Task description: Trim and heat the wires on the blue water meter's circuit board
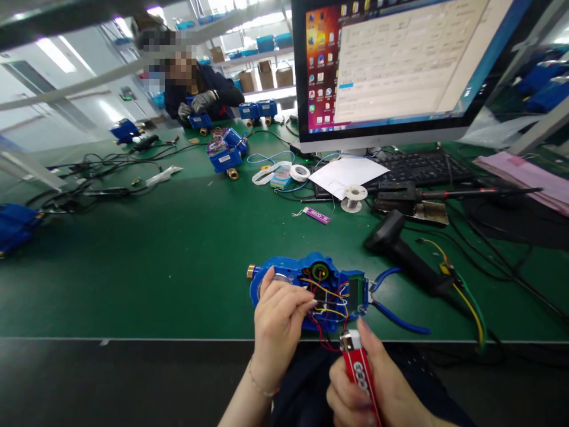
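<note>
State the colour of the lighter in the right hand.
Red, with a silver metal top: the lighter, head view.

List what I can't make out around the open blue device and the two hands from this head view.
- Left hand: its fingers cover the left part of the blue device, so what they pinch among the wires is hidden.
- Red lighter: its lower end is hidden by the right hand, itself cut by the bottom edge.
- Blue-handled pliers: the tip is hidden behind the device.
- Monitor text: too small to read.

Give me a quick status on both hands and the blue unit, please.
Left hand pinching wires inside open blue plastic meter housing. Right hand gripping red lighter beside it. Blue-handled cutters lying beside the housing.
</note>
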`<state>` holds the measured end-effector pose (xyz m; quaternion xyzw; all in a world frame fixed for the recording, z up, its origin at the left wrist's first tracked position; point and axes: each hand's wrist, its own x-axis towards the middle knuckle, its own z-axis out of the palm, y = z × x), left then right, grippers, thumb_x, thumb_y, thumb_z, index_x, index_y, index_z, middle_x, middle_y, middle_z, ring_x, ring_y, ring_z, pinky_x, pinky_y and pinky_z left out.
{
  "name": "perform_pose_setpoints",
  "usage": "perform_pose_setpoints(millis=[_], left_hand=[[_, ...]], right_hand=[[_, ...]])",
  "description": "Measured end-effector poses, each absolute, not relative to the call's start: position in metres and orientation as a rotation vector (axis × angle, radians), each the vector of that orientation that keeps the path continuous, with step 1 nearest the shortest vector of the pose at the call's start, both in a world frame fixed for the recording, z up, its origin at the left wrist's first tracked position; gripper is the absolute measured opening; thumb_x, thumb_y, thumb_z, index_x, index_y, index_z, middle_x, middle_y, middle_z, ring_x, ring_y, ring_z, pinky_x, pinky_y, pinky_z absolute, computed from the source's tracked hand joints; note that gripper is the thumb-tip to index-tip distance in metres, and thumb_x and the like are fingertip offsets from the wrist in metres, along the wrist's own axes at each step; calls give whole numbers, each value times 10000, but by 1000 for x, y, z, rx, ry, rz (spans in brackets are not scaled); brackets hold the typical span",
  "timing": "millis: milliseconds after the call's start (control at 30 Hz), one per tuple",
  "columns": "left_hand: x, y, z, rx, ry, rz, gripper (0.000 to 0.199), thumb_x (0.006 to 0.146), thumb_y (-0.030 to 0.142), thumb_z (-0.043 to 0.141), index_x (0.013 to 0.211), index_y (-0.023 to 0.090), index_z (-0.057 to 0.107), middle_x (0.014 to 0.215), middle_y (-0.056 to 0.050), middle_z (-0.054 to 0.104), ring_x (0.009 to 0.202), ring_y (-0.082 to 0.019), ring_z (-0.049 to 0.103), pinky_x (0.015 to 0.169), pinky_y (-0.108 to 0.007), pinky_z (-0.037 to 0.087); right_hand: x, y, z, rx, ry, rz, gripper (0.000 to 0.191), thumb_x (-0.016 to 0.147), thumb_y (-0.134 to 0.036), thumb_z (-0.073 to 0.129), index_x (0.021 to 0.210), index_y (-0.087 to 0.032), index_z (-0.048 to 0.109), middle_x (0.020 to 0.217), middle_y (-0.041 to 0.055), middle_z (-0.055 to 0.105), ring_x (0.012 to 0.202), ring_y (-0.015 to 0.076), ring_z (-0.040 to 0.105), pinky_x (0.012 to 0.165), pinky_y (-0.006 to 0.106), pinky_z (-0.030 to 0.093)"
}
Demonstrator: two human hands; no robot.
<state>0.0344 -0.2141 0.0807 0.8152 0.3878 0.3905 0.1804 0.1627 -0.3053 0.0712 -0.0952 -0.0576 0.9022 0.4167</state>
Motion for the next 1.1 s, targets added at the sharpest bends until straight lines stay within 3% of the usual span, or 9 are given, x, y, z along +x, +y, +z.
perform_pose_setpoints(millis=[100,267,500,1100], left_hand=[[36,-213,81,2318,1084,1142,110,844,135,591,764,210,578,728,82,649,699,-83,567,1101,-332,234],[39,-212,75,2311,1093,1276,86,818,138,629,771,193,584,679,78,601,644,-63,550,1101,-293,259],[35,-210,73,2283,1024,1281,104,806,120,640,760,198,590,716,82,639,663,-45,578,1126,-280,237],[37,-199,82,2298,1058,1212,76,814,149,635,753,190,614,688,79,609,646,-46,568,1110,-310,283]], right_hand=[[159,-304,72,-268,-70,2241,658,847,-687,447,477,-149,367,392,-39,301,294,30,257,288,117,185],[156,-293,81,-567,146,2209,846,895,-644,-46,390,-152,423,318,-8,238,219,77,278,244,154,194],[148,-273,91,-698,287,2196,822,888,-598,-29,326,-153,373,304,-8,169,192,72,189,232,160,104],[145,-263,81,-443,159,2223,776,865,-532,-10,343,-162,428,310,-7,186,205,77,220,224,159,151]])
